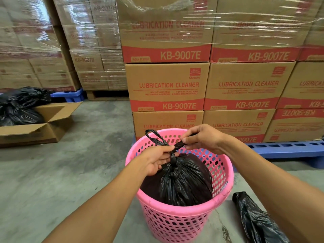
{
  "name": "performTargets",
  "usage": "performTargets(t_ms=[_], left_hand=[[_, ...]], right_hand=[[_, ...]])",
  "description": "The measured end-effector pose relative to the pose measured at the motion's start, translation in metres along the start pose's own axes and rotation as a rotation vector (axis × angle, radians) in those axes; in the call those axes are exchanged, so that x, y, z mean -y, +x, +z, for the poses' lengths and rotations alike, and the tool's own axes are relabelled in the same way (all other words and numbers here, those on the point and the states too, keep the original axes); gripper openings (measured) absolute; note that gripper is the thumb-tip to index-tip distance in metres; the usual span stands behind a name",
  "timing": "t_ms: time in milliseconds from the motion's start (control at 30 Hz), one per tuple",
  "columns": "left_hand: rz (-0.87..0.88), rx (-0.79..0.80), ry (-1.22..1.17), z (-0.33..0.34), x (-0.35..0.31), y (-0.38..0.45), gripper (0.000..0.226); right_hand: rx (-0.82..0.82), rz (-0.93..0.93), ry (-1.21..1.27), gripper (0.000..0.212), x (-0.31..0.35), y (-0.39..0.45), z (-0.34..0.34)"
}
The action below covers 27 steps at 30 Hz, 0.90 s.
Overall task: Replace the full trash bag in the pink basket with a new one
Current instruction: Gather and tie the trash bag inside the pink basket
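Note:
A pink perforated basket [177, 220] stands on the concrete floor just in front of me. Inside it sits a full black trash bag [182, 183], its neck gathered and knotted at the top. My left hand [156, 159] grips one twisted handle strip of the bag right above the knot. My right hand [201, 137] pinches the other strip, pulled to the right over the basket's far rim. A loop of black handle sticks up between the hands. A folded black bag [254, 220] lies on the floor to the right of the basket.
Stacked cardboard cartons [168, 85] on a blue pallet [289, 151] rise directly behind the basket. At the left an open cardboard box [43, 127] holds more black bags [19, 106]. Bare concrete floor lies between that box and the basket.

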<state>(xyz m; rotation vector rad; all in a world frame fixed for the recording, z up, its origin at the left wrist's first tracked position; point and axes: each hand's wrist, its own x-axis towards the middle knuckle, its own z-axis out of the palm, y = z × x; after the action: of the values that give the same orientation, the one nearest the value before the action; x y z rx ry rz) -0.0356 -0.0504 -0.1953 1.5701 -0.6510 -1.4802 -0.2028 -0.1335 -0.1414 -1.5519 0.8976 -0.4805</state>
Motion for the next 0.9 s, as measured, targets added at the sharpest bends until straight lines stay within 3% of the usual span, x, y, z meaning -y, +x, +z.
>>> performTargets(t_ms=[267,400,533,667,733,833,900], left_hand=[[0.14,0.021,0.126,0.0,-0.006,-0.006,0.033],[0.163,0.035,0.119,0.0,-0.009,-0.008,0.034],[0.062,0.081,0.055,-0.006,-0.014,-0.01,0.031],[-0.028,0.073,-0.063,-0.012,-0.013,-0.007,0.01],[-0.021,0.063,-0.068,-0.013,-0.011,-0.006,0.013],[0.085,0.023,0.136,-0.009,-0.009,-0.004,0.025],[0.244,-0.079,0.315,-0.003,-0.008,-0.004,0.027]], right_hand=[[-0.104,-0.243,-0.263,0.008,0.012,0.002,0.015],[-0.167,-0.298,-0.26,0.007,0.016,0.003,0.022],[-0.145,-0.314,-0.138,0.011,0.021,0.005,0.018],[0.071,-0.205,-0.056,0.012,0.016,0.001,0.001],[0.183,-0.075,-0.081,0.013,0.006,0.001,-0.009],[0.254,0.077,-0.211,0.015,-0.013,0.002,-0.015],[0.292,0.136,-0.326,0.017,-0.023,0.005,-0.012]])
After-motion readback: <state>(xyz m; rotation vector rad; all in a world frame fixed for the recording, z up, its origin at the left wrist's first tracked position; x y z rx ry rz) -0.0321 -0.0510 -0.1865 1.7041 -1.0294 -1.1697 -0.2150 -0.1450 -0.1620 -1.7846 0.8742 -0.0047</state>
